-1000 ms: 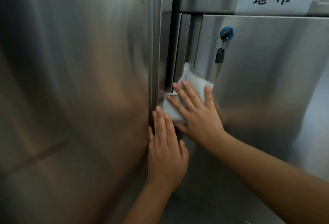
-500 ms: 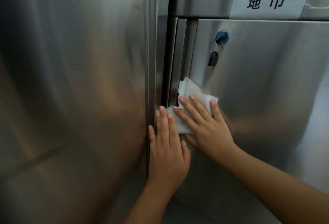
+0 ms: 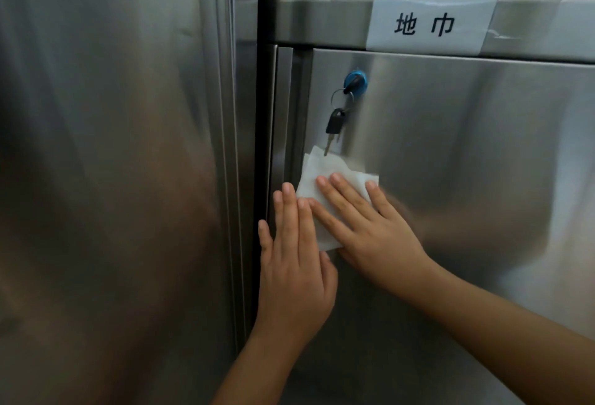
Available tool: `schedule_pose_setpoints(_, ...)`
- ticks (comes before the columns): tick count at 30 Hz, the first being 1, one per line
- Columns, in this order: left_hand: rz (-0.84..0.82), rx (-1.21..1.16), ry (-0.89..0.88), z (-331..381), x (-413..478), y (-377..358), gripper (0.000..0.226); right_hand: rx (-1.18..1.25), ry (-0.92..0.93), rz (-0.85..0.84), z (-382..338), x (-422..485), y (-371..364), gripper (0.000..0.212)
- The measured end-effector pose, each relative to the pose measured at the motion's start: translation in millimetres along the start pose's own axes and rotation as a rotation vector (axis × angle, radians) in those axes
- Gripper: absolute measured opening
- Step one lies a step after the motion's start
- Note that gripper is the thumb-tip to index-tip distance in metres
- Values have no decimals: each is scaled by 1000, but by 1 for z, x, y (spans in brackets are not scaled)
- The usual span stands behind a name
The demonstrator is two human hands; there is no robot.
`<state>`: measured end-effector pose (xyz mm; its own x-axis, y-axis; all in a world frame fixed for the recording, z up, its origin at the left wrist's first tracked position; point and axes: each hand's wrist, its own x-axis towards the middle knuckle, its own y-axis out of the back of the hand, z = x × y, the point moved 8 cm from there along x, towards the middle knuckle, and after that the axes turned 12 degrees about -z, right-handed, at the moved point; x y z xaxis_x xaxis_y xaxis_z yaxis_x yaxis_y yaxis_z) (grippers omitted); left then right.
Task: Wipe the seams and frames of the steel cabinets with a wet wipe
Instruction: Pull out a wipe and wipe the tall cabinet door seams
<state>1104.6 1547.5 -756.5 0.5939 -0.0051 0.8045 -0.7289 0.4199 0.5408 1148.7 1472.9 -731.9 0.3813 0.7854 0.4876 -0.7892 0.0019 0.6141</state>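
cabinet door [image 3: 467, 163]: i see its left edge by the dark seam [image 3: 262, 115].
right hand [image 3: 370, 230]: straight fingers press the wet wipe [image 3: 325, 176] flat there.
left hand [image 3: 296, 269]: flat beside the seam, holding nothing.
key [image 3: 335, 127]: hangs just above the wet wipe.

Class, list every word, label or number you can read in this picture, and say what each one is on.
"地巾": black characters on the white paper label taped to the steel frame bar above the cabinet door.
Nothing else: the key and blue lock show no legible marking.
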Motion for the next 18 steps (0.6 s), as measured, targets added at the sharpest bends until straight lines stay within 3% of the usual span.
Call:
schedule_pose_setpoints(11,-58,5,17,10,21,46,63,116,228,36,2,-6,29,40)
schedule_pose_setpoints(18,-124,-168,93,30,52,115,56,392,242,137,4,22,115,27)
